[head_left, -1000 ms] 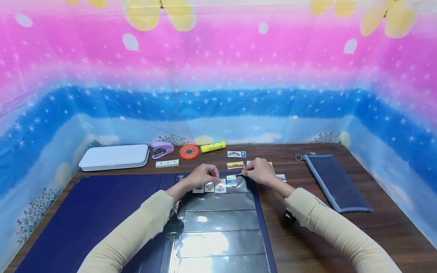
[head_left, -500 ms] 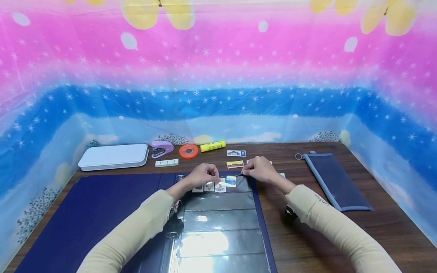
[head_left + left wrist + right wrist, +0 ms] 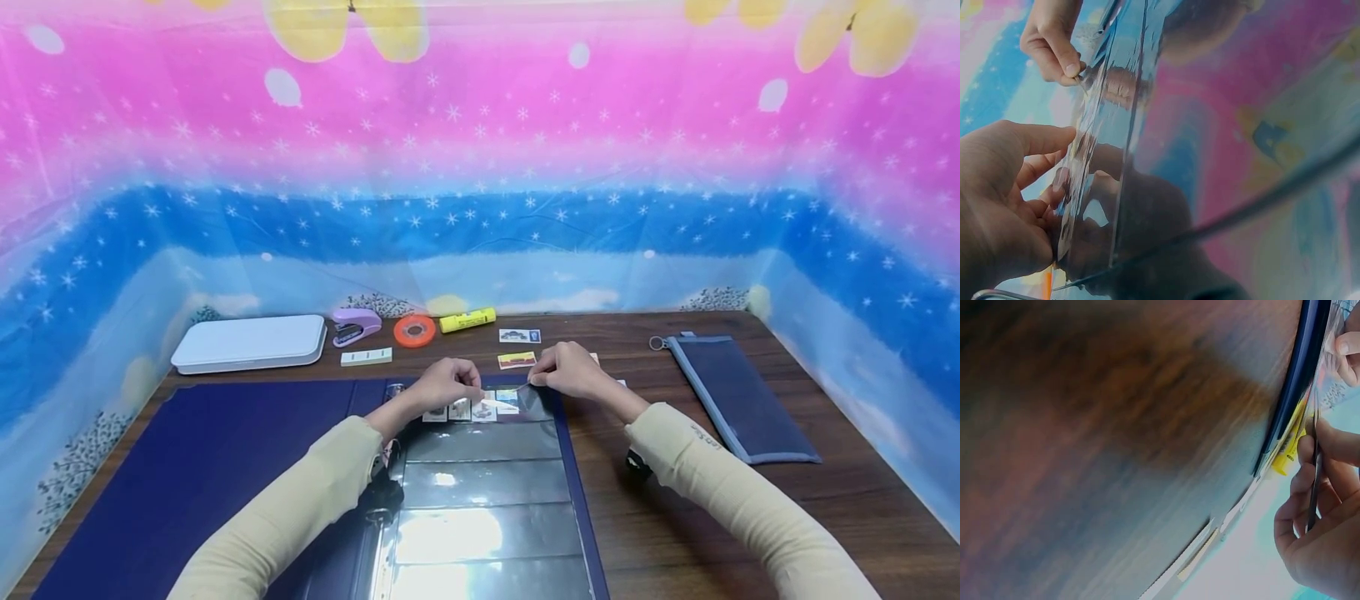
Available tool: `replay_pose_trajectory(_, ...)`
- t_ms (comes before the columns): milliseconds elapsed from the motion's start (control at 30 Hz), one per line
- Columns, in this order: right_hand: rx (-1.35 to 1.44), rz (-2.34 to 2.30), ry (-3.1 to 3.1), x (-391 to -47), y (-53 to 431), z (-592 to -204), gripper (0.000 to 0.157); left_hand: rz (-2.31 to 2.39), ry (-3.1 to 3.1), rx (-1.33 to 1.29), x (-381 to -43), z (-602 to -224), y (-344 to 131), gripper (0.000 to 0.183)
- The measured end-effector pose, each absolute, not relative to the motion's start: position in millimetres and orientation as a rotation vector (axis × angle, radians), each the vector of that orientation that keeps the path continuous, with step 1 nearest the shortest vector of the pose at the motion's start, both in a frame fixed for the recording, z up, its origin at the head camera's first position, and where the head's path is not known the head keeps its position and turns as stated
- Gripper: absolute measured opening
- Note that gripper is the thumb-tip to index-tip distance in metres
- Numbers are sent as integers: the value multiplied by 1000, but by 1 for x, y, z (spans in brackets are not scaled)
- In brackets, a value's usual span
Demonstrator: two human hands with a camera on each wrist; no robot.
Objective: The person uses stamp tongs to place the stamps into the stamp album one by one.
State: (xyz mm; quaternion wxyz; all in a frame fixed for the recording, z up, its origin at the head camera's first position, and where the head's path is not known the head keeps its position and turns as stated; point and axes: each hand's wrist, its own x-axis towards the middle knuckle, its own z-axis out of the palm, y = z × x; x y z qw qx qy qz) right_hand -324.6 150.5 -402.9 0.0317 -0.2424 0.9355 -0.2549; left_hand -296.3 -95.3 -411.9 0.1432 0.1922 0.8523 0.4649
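Note:
An open stamp album (image 3: 480, 483) lies before me, its dark page crossed by clear strips. Along its top row sit several stamps; the rightmost, a blue-and-white stamp (image 3: 507, 402), stands slightly higher than its neighbours. My left hand (image 3: 450, 383) pinches the lifted edge of the top clear strip (image 3: 1082, 169). In my right hand (image 3: 567, 369) is a pair of metal tweezers (image 3: 1315, 481), gripped between thumb and fingers. The tweezers' tips reach to the blue-and-white stamp's upper edge; whether they clamp it is too small to tell.
Loose stamps, among them a red-and-yellow stamp (image 3: 517, 360) and a pale stamp (image 3: 520, 336), lie beyond the album. Farther back are a white case (image 3: 251, 343), purple stapler (image 3: 357, 326), orange tape roll (image 3: 414, 331) and yellow glue stick (image 3: 468, 320). A mesh pouch (image 3: 742, 400) lies right.
The blue-and-white stamp has slid a little toward me, deeper behind the clear strip, as my right hand shifts slightly with the tweezers. My left hand keeps its place at the strip.

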Motion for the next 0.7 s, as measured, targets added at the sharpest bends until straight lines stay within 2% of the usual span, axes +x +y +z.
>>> replay_pose_trajectory(700,-821,-771,2766,-329,151,-400,10,1279,2521,547,-299,-415,-92,8)
